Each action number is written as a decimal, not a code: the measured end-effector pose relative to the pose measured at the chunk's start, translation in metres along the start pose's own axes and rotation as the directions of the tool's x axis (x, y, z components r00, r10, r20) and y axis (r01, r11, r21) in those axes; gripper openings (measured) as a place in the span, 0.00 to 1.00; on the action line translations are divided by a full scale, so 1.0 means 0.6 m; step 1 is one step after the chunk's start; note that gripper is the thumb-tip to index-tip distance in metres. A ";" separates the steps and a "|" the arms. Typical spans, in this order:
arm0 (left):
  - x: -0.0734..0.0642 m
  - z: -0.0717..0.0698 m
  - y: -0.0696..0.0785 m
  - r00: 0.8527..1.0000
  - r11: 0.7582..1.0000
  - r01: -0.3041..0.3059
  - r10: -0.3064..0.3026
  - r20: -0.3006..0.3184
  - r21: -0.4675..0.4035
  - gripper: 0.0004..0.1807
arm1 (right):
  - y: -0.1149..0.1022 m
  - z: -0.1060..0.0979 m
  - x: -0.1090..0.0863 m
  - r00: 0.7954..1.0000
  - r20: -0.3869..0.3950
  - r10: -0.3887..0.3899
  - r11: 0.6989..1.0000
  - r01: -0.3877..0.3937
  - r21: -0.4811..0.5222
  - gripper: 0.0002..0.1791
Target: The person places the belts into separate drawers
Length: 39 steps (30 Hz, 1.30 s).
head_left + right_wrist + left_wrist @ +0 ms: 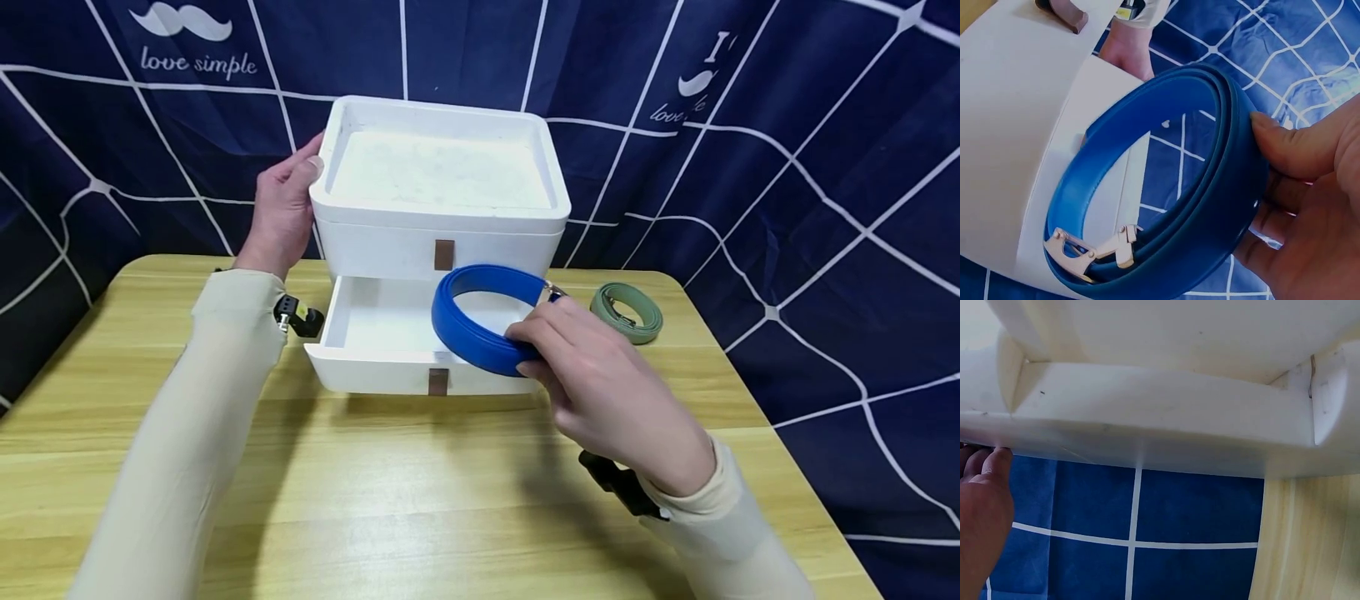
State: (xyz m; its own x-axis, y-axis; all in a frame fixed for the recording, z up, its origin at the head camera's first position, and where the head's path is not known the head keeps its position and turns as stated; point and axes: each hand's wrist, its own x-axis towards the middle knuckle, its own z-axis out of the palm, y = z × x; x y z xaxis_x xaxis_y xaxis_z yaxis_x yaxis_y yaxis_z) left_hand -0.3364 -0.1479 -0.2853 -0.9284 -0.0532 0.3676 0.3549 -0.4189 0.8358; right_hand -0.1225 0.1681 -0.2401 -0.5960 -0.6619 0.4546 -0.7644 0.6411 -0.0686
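A big white plastic box (pixel 378 250) has its long white bottom drawer (pixel 375 369) out, and the left hand (pixel 281 200), fingers unclenched, presses the box's side. The nearer right hand (pixel 611 387) pinches the rolled-up blue leathery belt (pixel 467 340), which sits left of it, over the drawer.

- Green belt (pixel 640 332), coiled, metal buckle; right.
- Table (pixel 405 492), wood-grain, rounded far corners.
- Curtain (pixel 817 333), navy, white-lined; far and right.
- Lettering (pixel 198 64), "love simple"; far left.

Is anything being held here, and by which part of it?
The right grip holds the coiled blue belt by its right side; the left grip holds the white drawer unit by its upper left edge.
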 end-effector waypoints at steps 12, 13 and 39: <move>-0.001 0.001 -0.004 1.000 1.000 -0.014 0.014 0.008 -0.012 0.23 | 0.013 0.020 0.015 0.997 0.040 -0.060 0.998 0.060 0.018 0.14; -0.001 0.001 -0.004 1.000 1.000 -0.012 0.012 0.008 -0.007 0.23 | 0.015 0.021 0.017 0.997 0.042 -0.063 0.998 0.062 0.023 0.13; -0.001 -0.004 0.004 0.998 0.999 -0.015 0.012 0.053 0.045 0.23 | 0.064 0.065 0.055 0.967 0.242 0.082 0.988 -0.111 0.106 0.11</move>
State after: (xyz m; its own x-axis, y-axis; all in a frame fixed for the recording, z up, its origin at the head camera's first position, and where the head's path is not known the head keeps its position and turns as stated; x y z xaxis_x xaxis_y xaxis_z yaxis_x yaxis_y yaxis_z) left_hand -0.3355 -0.1513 -0.2845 -0.9168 -0.0099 0.3993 0.3733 -0.3765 0.8479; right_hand -0.1811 0.1558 -0.2624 -0.6986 -0.6812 0.2189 -0.7155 0.6655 -0.2123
